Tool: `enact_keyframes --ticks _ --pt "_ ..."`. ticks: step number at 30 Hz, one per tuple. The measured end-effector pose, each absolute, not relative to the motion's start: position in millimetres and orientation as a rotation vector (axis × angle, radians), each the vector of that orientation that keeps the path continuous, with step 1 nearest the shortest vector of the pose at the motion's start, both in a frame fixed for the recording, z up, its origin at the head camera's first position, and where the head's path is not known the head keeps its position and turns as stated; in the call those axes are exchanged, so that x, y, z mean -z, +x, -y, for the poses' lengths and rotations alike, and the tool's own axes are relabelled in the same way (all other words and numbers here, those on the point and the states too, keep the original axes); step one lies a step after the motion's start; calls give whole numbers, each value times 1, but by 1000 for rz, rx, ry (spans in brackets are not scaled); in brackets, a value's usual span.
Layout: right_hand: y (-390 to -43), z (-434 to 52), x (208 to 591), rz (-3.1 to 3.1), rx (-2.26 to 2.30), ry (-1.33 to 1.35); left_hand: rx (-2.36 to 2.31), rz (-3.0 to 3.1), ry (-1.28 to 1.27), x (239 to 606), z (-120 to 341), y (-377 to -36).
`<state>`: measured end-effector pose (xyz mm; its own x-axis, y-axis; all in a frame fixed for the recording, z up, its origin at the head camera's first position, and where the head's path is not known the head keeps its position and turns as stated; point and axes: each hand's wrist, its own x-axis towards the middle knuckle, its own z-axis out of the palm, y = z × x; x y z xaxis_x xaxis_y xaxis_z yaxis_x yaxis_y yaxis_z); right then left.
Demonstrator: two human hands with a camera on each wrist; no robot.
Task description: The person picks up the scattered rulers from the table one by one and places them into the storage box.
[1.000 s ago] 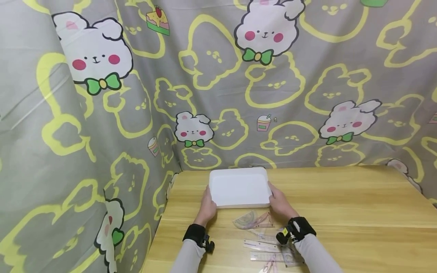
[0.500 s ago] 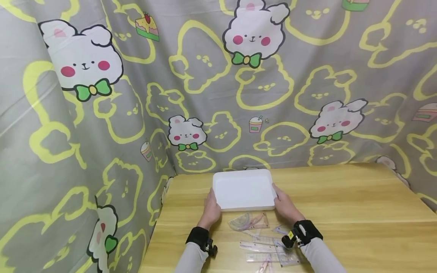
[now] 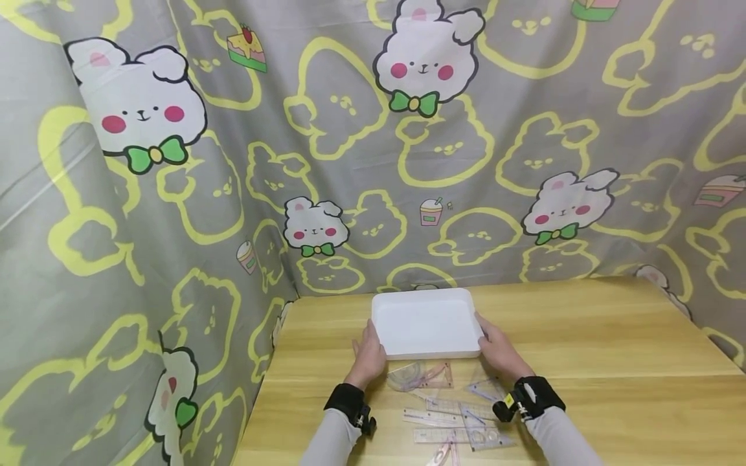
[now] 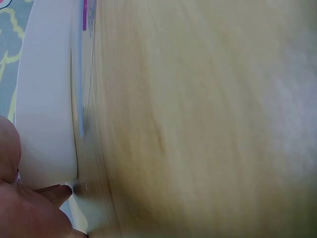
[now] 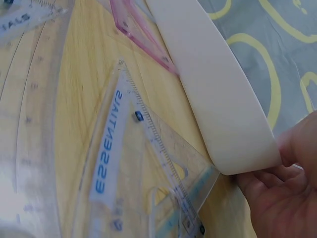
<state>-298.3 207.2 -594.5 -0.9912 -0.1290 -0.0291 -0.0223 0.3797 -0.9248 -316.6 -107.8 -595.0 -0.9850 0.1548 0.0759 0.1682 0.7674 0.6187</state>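
Observation:
A white rectangular tray [image 3: 428, 323] lies near the far edge of the table, its inside bare. My left hand [image 3: 369, 356] grips its left end, and my right hand [image 3: 502, 349] grips the right end. In the left wrist view, thumb and fingers of the left hand [image 4: 29, 198] close round a corner of the tray [image 4: 47, 99]. The right wrist view has the right hand [image 5: 282, 188] pinching the other corner, fingers under the tray [image 5: 218, 89]. Just in front lie a clear protractor [image 3: 406, 377], a pink set square [image 3: 438, 375] and clear set squares [image 3: 480, 430].
Several clear rulers [image 3: 440, 435] lie scattered between my forearms, with a pink-handled item [image 3: 441, 453] at the near side. A patterned curtain [image 3: 350, 162] hangs behind and to the left of the wooden table [image 3: 612, 362].
The tray, held in both hands, has shifted slightly to the right in the head view. More of the set squares near my right wrist now shows. Both grips look the same.

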Motion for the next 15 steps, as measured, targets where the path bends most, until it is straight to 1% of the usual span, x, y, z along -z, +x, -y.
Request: enact_keyframes --ticks 15 --pt "-301 -225 596 -2579 1670 -159 989 2947 -275 594 89 -318"
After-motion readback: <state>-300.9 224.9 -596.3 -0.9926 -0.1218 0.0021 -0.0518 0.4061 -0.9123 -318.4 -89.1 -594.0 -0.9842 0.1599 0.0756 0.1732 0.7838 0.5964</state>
